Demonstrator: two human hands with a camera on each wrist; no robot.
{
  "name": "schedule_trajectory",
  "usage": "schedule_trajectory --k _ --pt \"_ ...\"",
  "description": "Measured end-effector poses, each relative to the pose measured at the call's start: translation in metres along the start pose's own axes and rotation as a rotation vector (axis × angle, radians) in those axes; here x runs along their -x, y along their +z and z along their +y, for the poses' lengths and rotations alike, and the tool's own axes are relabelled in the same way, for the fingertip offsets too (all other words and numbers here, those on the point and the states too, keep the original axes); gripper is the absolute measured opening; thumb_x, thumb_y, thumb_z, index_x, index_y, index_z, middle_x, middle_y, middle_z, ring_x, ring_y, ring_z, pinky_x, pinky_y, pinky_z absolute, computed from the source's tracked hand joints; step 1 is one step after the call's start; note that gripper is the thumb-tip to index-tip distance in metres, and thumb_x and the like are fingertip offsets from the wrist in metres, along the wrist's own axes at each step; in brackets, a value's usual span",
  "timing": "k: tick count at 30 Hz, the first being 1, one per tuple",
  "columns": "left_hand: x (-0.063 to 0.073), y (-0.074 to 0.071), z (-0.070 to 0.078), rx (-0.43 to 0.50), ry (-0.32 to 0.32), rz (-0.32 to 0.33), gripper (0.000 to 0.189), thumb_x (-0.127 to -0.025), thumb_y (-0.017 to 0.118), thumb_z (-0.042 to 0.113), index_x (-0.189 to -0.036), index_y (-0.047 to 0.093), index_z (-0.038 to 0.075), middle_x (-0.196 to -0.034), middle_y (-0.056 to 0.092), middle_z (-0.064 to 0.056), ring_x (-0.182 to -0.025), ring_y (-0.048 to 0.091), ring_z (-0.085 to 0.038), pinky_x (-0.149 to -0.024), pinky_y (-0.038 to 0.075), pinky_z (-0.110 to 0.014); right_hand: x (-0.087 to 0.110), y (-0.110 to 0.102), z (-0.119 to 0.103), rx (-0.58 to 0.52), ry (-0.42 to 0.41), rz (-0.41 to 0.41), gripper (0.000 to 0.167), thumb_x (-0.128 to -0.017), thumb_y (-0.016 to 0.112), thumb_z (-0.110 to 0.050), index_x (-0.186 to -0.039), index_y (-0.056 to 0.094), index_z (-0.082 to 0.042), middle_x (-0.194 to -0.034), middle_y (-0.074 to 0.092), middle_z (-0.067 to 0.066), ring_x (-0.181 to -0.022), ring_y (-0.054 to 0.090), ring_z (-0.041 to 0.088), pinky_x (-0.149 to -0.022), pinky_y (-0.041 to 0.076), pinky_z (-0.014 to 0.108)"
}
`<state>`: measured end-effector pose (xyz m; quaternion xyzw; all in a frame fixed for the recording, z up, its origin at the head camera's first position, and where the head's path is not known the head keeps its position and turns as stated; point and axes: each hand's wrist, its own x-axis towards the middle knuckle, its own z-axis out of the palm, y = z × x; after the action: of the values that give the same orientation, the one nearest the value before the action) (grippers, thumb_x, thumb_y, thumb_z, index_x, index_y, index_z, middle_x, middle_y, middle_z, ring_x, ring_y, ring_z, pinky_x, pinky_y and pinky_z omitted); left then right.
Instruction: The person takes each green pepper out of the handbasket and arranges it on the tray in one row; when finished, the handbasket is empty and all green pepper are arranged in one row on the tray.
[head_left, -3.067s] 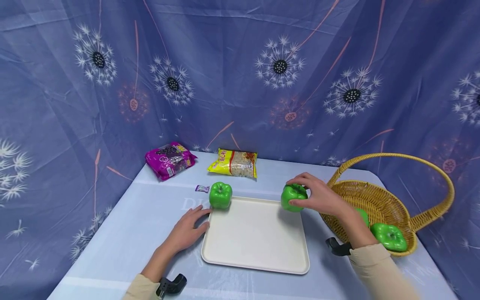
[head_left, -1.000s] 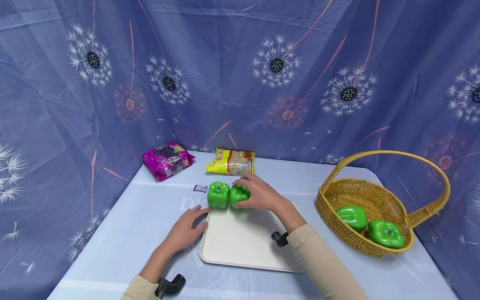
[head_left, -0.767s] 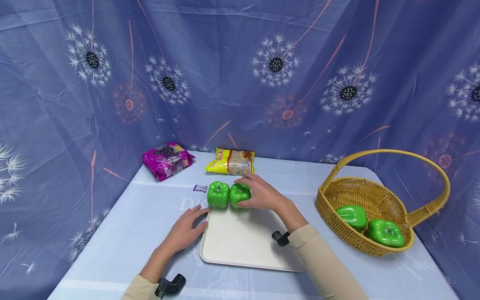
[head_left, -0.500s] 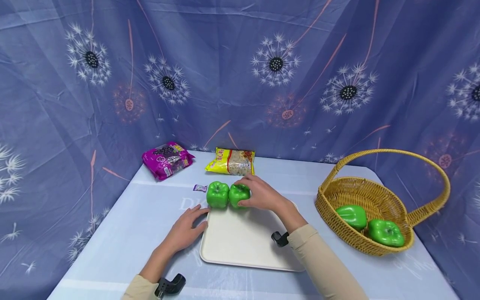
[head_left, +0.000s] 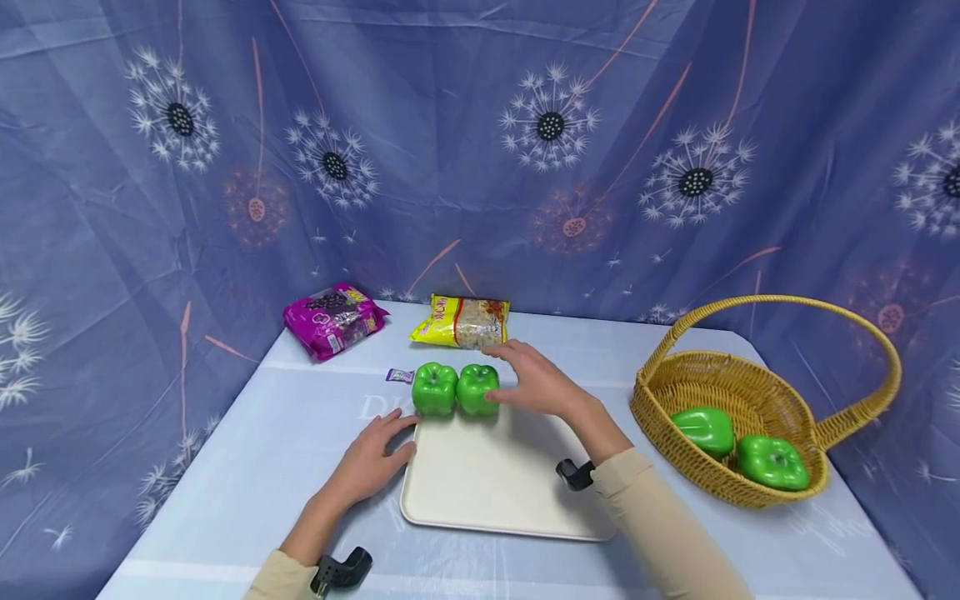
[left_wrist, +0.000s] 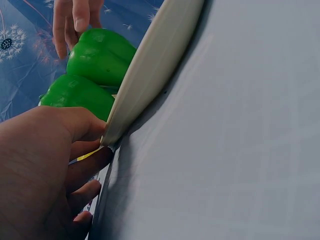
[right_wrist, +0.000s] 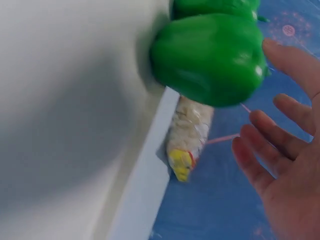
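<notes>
Two green bell peppers stand side by side on the far left part of a cream tray point(head_left: 510, 475): a left pepper point(head_left: 434, 388) and a right pepper point(head_left: 477, 389). My right hand point(head_left: 543, 383) hovers just right of the right pepper, fingers spread, thumb tip overlapping its side in the head view. In the right wrist view, that pepper point(right_wrist: 207, 57) sits beyond the spread fingers, which hold nothing. My left hand point(head_left: 367, 458) lies at the tray's left edge with relaxed fingers. Its fingertips touch the tray rim point(left_wrist: 112, 127) in the left wrist view.
A wicker basket point(head_left: 667, 408) at the right holds two more green bell peppers point(head_left: 772, 462) and has a tall arched handle. Toward the back lie a purple snack bag point(head_left: 335, 321) and a yellow snack bag point(head_left: 461, 322). A small purple wrapped candy point(head_left: 400, 376) lies left of the peppers.
My right hand carried a pepper leftward from near the tray's right side, set it beside the first pepper, then let go and drew slightly right. The left hand stayed at the tray edge.
</notes>
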<state>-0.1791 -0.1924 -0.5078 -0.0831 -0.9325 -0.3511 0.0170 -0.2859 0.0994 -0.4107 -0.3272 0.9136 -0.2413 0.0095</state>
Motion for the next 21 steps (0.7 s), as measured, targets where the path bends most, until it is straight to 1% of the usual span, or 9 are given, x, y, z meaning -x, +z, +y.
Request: schedule_trajectory --k 2,5,9,12,14,21 --pt "0.0 -0.001 0.0 0.002 0.002 0.003 0.043 -0.094 0.06 0.033 -0.135 0.056 0.021 -0.147 0.04 -0.016 -0.136 0.027 -0.045 -0.108 0.023 -0.062 0.004 -0.009 0.002 -0.017 -0.013 0.014 0.069 -0.081 0.076 -0.043 -0.141 0.05 -0.021 -0.13 0.051 -0.003 -0.121 0.046 0.019 -0.097 0.043 0.043" --pt "0.0 -0.002 -0.001 -0.002 0.003 0.007 0.042 -0.094 0.06 0.033 -0.135 0.057 0.022 -0.147 0.041 -0.016 -0.136 0.027 -0.045 -0.108 0.023 -0.062 0.011 -0.023 0.006 -0.033 -0.031 0.021 0.064 -0.083 0.075 -0.041 -0.139 0.051 -0.022 -0.124 0.053 -0.005 -0.114 0.05 0.016 -0.092 0.046 0.04" --pt "0.0 -0.002 -0.001 -0.008 0.002 0.02 0.041 -0.094 0.06 0.033 -0.134 0.057 0.022 -0.146 0.042 -0.015 -0.136 0.028 -0.044 -0.108 0.023 -0.062 0.024 -0.044 0.014 -0.056 -0.042 0.034 0.058 -0.084 0.074 -0.04 -0.136 0.054 -0.022 -0.124 0.053 -0.006 -0.112 0.051 0.015 -0.089 0.048 0.041" --pt "0.0 -0.001 0.0 0.002 -0.003 0.018 0.041 -0.094 0.06 0.033 -0.134 0.058 0.022 -0.146 0.042 -0.015 -0.136 0.028 -0.044 -0.108 0.023 -0.061 0.036 -0.058 0.022 -0.084 -0.034 0.043 0.054 -0.084 0.074 -0.039 -0.133 0.056 -0.022 -0.126 0.053 -0.005 -0.112 0.052 0.018 -0.09 0.048 0.045" --pt "0.001 -0.001 0.001 0.009 -0.004 0.017 0.042 -0.094 0.06 0.032 -0.134 0.058 0.022 -0.146 0.041 -0.015 -0.136 0.027 -0.044 -0.108 0.023 -0.062 0.044 -0.066 0.028 -0.095 -0.016 0.045 0.052 -0.085 0.074 -0.038 -0.132 0.057 -0.023 -0.126 0.052 -0.005 -0.113 0.052 0.018 -0.092 0.048 0.046" --pt "0.001 0.0 0.002 0.007 -0.004 0.016 0.042 -0.094 0.06 0.032 -0.135 0.057 0.022 -0.146 0.041 -0.015 -0.137 0.027 -0.044 -0.109 0.022 -0.061 0.073 -0.088 0.049 -0.085 0.01 0.071 0.053 -0.086 0.072 -0.041 -0.133 0.056 -0.022 -0.13 0.051 0.0 -0.115 0.051 0.022 -0.092 0.048 0.043"
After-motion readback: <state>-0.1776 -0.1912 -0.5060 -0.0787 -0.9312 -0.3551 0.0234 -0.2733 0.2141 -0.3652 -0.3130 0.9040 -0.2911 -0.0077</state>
